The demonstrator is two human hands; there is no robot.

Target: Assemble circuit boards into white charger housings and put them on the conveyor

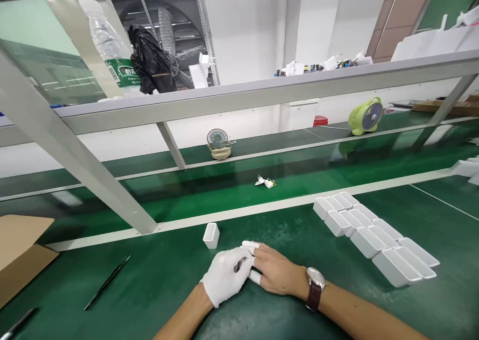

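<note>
On the green felt-like table (149,280), the gloved left hand (224,277) grasps a small dark part (239,265); the bare right hand (279,272) (white finger cots) touches it, white boxy housings (374,235) at two o'clock.

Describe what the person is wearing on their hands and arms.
The left hand wears a white fabric glove that ends at the wrist. The right hand has no glove, only small white finger cots over a few fingertips. A watch with a silver round case and a dark brown strap sits on the right wrist. Both forearms are bare, with no sleeves in view.
</note>
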